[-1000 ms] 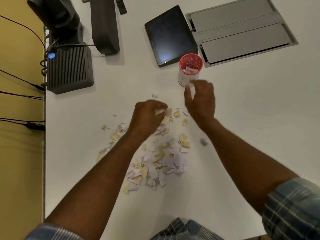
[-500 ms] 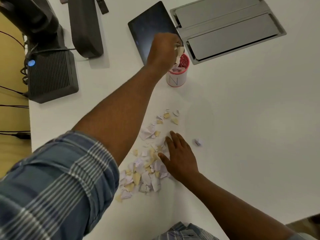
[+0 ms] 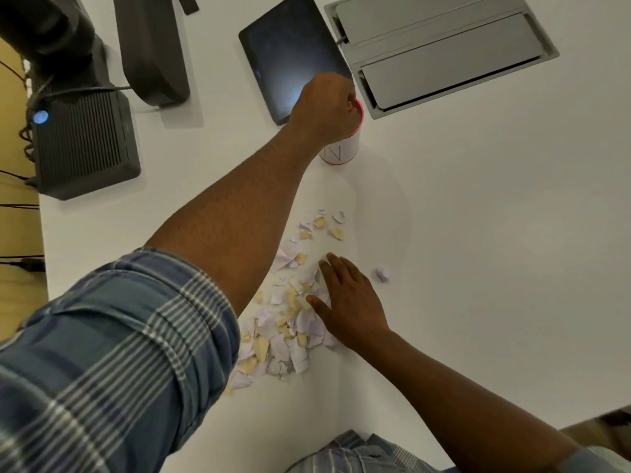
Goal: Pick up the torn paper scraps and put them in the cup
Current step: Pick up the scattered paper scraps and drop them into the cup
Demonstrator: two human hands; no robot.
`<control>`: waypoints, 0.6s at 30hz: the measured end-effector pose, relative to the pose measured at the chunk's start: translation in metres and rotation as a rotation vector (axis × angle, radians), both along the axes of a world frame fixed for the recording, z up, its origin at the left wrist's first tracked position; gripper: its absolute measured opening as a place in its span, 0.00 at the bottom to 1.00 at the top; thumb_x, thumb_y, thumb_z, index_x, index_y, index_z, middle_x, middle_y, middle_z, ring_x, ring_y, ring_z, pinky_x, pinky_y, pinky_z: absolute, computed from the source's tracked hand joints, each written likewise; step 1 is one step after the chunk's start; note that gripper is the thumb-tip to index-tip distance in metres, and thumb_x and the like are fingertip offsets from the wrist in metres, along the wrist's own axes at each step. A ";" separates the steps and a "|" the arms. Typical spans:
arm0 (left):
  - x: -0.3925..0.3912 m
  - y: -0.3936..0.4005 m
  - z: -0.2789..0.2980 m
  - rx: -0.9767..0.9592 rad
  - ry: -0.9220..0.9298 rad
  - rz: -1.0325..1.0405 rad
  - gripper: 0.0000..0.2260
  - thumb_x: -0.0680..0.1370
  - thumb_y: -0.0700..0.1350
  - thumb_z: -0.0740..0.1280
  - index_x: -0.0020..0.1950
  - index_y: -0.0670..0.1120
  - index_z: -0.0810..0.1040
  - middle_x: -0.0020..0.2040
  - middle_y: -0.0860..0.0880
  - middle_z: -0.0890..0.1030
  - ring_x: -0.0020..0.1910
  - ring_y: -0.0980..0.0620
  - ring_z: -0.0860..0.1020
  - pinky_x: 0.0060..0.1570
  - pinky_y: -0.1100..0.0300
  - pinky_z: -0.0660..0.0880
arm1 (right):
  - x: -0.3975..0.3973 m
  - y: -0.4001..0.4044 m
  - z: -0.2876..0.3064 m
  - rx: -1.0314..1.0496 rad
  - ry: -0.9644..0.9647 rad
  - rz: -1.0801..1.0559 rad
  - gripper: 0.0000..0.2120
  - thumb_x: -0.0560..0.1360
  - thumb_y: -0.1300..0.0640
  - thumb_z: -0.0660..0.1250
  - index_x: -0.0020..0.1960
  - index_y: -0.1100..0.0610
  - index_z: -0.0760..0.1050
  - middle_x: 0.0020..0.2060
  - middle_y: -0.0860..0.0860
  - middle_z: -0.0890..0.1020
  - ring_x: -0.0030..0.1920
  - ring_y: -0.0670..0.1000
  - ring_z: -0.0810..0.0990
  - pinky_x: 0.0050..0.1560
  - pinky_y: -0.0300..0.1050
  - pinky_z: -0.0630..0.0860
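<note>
White table (image 3: 478, 233): one cup (image 3: 341, 150), perhaps fifty scraps (image 3: 290, 312).

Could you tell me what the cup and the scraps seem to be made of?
The cup looks like matte paper or thin card: white wall, pink rim, though plastic is possible. The scraps look like thin paper, white and yellowish, with ragged torn edges.

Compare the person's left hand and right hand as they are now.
The left hand reaches far across the white table, closed over the mouth of the red-rimmed white paper cup; the right hand stays near. The left hand hides its fingertips; the right hand lies flat, fingers spread on the pile of torn white and yellow paper scraps. Both forearms are bare.
</note>
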State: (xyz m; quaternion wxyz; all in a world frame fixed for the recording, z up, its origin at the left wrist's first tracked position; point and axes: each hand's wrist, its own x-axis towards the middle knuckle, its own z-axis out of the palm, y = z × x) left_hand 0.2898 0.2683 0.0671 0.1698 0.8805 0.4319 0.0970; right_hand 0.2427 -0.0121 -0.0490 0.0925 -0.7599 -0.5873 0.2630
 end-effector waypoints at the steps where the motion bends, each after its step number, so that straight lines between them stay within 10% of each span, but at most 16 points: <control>1: -0.006 -0.004 0.004 0.004 -0.025 0.015 0.13 0.75 0.49 0.67 0.56 0.45 0.79 0.51 0.47 0.81 0.50 0.51 0.77 0.49 0.63 0.70 | 0.001 0.000 0.001 0.000 0.011 0.002 0.34 0.76 0.32 0.49 0.76 0.49 0.51 0.76 0.48 0.57 0.75 0.51 0.55 0.68 0.44 0.50; 9: -0.113 -0.094 0.002 0.026 -0.260 0.113 0.10 0.75 0.43 0.66 0.54 0.42 0.79 0.52 0.44 0.82 0.51 0.46 0.79 0.51 0.50 0.77 | 0.012 -0.016 0.023 0.024 -0.020 0.009 0.37 0.73 0.34 0.62 0.74 0.53 0.59 0.72 0.52 0.66 0.70 0.54 0.66 0.65 0.49 0.69; 18: -0.253 -0.226 -0.044 -0.089 -0.063 0.262 0.13 0.75 0.46 0.68 0.58 0.43 0.79 0.55 0.45 0.81 0.55 0.45 0.78 0.55 0.54 0.73 | 0.000 -0.040 0.041 -0.193 0.028 0.003 0.57 0.60 0.36 0.76 0.76 0.52 0.46 0.72 0.54 0.56 0.66 0.57 0.67 0.52 0.51 0.77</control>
